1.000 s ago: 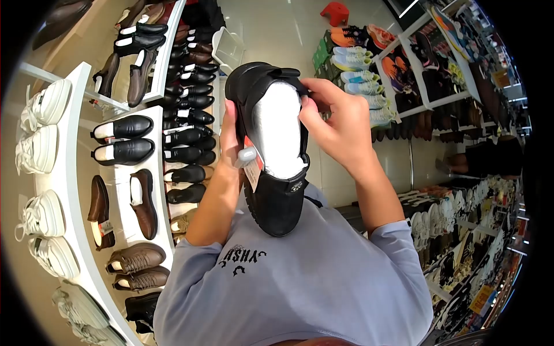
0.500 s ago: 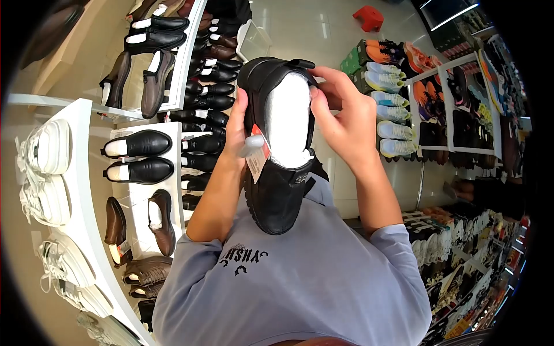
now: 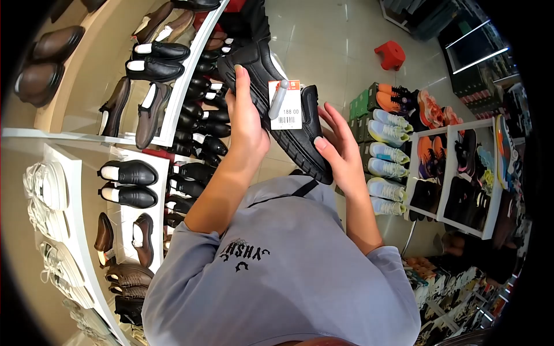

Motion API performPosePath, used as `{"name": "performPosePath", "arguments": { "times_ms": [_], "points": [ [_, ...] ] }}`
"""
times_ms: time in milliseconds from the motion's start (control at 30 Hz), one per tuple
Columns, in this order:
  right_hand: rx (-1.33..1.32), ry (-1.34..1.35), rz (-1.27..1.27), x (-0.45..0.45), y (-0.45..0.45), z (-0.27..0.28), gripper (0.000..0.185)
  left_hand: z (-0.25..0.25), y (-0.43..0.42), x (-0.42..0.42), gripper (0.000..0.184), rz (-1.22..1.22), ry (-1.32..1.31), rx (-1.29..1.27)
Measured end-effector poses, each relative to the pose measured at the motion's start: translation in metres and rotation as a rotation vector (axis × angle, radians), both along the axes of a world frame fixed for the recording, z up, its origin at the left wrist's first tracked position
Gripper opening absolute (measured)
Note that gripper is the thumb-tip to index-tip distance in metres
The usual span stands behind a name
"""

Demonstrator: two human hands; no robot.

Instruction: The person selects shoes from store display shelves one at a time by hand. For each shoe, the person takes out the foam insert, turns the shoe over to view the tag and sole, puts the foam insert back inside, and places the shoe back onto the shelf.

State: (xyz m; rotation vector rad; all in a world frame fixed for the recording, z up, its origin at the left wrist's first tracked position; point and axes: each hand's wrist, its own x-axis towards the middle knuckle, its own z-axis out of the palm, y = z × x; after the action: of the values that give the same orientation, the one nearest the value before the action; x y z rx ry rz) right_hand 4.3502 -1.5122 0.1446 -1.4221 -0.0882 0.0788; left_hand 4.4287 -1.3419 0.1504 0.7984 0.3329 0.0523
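A black shoe (image 3: 297, 147) is tilted on its side between my hands, its ridged sole edge facing me. White filling shows at its opening. A white and red price tag (image 3: 285, 112) reading 188.00 hangs against it, with a grey security tag (image 3: 279, 99) on top. My left hand (image 3: 248, 115) holds the shoe's heel part, its thumb along the side and its other fingers hidden behind. My right hand (image 3: 339, 147) is at the toe end, thumb near the upper and fingers apart and partly behind the shoe.
White shelves (image 3: 75, 202) at the left carry white sneakers (image 3: 46, 181) and black loafers (image 3: 128, 172). Rows of black shoes stand beyond them. A red stool (image 3: 390, 55) is on the floor. Colourful sneakers (image 3: 389, 158) and a rack (image 3: 450, 179) stand at the right. A person's dark clothing (image 3: 487, 254) shows at far right.
The shoe has turned from opening-up to its side, so its sole edge and the tag's front now show. My right hand has moved from the opening's rim down towards the toe. The view has shifted.
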Motion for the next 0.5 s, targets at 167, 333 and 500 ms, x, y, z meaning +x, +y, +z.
{"name": "performPosePath", "arguments": {
  "times_ms": [167, 333, 500],
  "points": [
    [-0.412, -0.253, -0.116, 0.059, -0.056, 0.022, 0.068, -0.001, -0.066, 0.031, 0.069, 0.019, -0.18, 0.161],
    [-0.803, -0.441, -0.107, 0.105, -0.074, 0.039, 0.09, -0.003, -0.109, 0.057, 0.066, 0.019, -0.073, 0.072],
    [-0.137, -0.164, -0.208, 0.16, -0.107, 0.018, 0.056, -0.016, -0.106, 0.086, 0.069, 0.02, 0.029, -0.061]
  ]
}}
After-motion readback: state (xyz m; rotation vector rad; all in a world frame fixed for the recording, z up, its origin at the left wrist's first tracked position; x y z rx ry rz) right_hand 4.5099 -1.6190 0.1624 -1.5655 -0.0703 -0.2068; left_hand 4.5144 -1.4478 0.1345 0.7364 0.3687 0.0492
